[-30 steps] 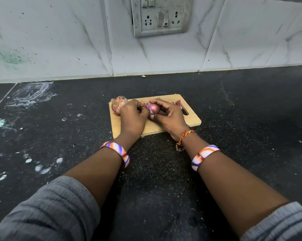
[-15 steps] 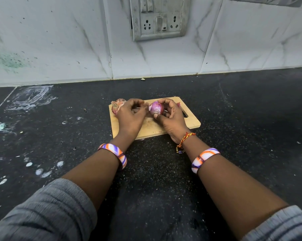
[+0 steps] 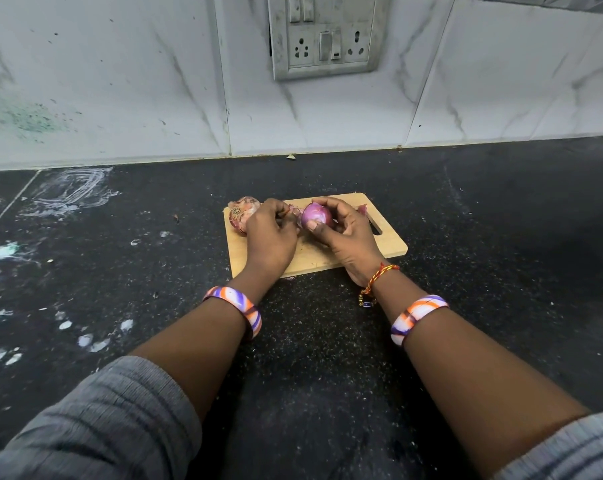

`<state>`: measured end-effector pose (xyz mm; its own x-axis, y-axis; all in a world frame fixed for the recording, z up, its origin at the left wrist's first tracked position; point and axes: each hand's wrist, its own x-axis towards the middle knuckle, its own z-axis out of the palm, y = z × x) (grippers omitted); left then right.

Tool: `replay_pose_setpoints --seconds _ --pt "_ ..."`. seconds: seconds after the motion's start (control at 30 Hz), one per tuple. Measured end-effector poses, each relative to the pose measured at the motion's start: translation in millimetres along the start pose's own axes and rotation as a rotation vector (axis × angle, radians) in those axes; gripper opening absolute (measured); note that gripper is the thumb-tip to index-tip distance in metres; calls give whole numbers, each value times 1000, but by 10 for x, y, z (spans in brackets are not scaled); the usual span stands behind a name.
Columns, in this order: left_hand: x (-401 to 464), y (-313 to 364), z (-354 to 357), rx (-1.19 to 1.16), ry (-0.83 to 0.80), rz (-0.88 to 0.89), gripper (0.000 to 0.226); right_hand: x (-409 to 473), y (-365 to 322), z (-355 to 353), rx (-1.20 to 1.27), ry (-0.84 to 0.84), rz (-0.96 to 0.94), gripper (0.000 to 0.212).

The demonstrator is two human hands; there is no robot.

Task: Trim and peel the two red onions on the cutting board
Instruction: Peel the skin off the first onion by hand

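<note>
**Q:** What does each hand hold, and where is the work?

**A:** My right hand cups the peeled red onion, thumb under its near side and fingers curled over the far side. The onion is lifted just above the wooden cutting board. My left hand sits just left of that grip, fingers curled, pinching a strip of loose onion skin that touches the onion's left flank.

**Q:** Where is the second onion?

**A:** The unpeeled red onion rests on the board's far left corner, beyond my left knuckles, dry skin and root tuft intact. It appears untouched, so I judge the task roughly half done.

**Q:** How should the step in hand be done well?

**A:** Keep the right grip firm but not crushing; the bared surface looks glossy and is probably slippery. Pull the skin away from the grip, along the bulb's curve, not outward, so that it comes off in one piece. Rotate the onion within the right fingers to check for remaining scraps.

**Q:** Is a knife in reach?

**A:** None is visible. More skin scraps lie just right of my right fingers.
</note>
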<state>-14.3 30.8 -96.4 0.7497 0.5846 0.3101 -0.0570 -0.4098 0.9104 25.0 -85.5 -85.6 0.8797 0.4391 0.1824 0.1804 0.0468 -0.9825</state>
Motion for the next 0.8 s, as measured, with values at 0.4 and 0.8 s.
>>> replay_pose_setpoints --seconds 0.4,0.8 --pt "11 9 14 -68 -30 -27 13 6 -28 9 98 -69 78 45" --pt "1 -13 10 -81 -77 28 18 -14 -36 -2 81 -1 62 46"
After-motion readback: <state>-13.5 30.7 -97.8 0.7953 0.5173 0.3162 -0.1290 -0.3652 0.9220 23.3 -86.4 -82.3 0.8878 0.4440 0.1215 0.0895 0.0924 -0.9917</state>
